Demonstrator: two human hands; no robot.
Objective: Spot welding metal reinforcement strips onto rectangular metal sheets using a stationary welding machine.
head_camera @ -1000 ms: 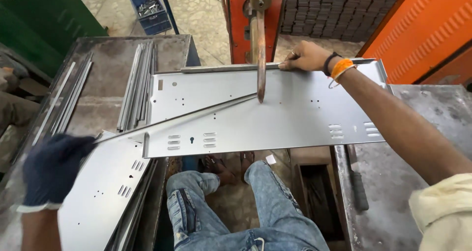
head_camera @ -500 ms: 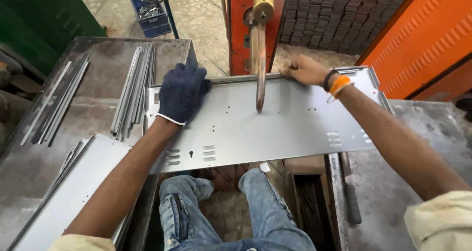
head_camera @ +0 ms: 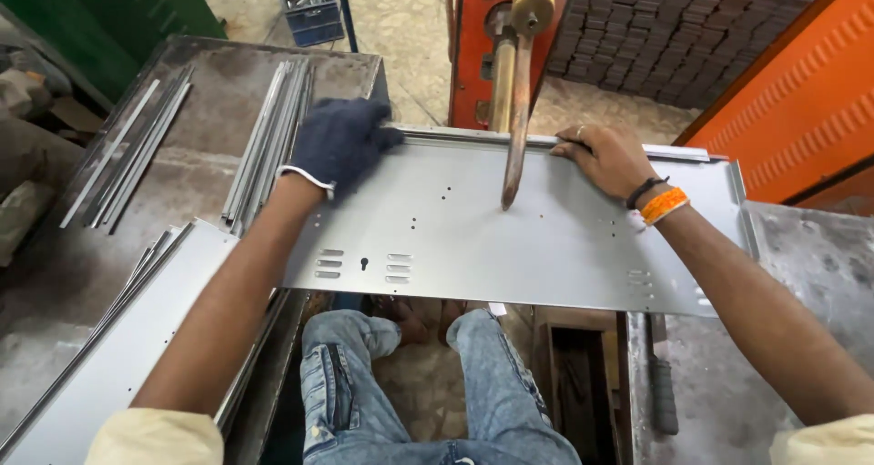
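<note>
Even, soft daylight; a sharp picture with wide-angle bending at the edges.

The scene is lit brightly and evenly, seemingly from above. A dull sheen, without hard glare, is thrown off the grey metal panel (head_camera: pixel 546 237). Only soft, short shadows are cast under the left hand (head_camera: pixel 339 145) and right hand (head_camera: pixel 608 158). Straight lines are curved toward the corners, and the sleeves at the bottom are slightly softened.

Gloved left hand (head_camera: pixel 339 143): moved from near-left stack onto far-left edge of flat grey perforated sheet-metal panel (head_camera: pixel 510 237); panel apparently shifted slightly nearer.
</note>
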